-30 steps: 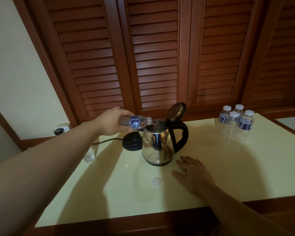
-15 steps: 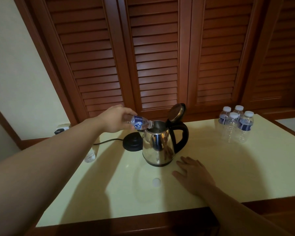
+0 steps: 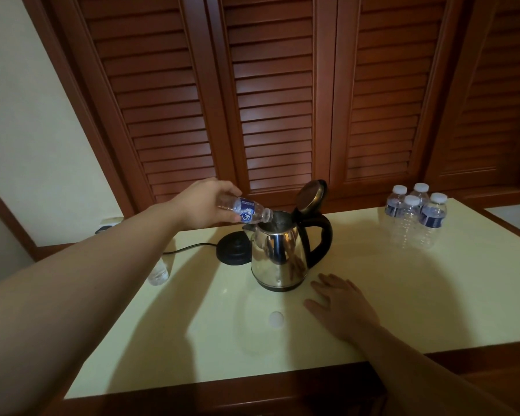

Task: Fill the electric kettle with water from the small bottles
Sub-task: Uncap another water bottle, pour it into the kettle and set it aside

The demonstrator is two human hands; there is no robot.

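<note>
head view, from the left: an uncapped bottle [image 3: 158, 273] stands near the left edge of the table [image 3: 433, 295], partly hidden behind the left forearm; whether it holds water i cannot tell. the left hand [image 3: 206, 205] has its fingers wrapped around the base of a small bottle [image 3: 246, 211], tipped neck-down to the right, its mouth right at the rim of the kettle [image 3: 278, 253]. the black base [image 3: 234, 247] sits just behind and left of the kettle, its cord running off left. the kettle stands on the table off its base, lid [image 3: 309, 195] hinged up. a loose white cap [image 3: 276, 319] lies in front of it.

to pour well, i judge the mouth should stay over the opening, not the spout edge, and the tilt should grow slowly so the water does not gulp and splash; a light squeeze only, as thin plastic buckles.

the right hand [image 3: 341, 307] lies flat, fingers spread, on the table beside the kettle, holding nothing; it could steady the handle. four capped bottles [image 3: 415, 220] wait at the far right.
</note>
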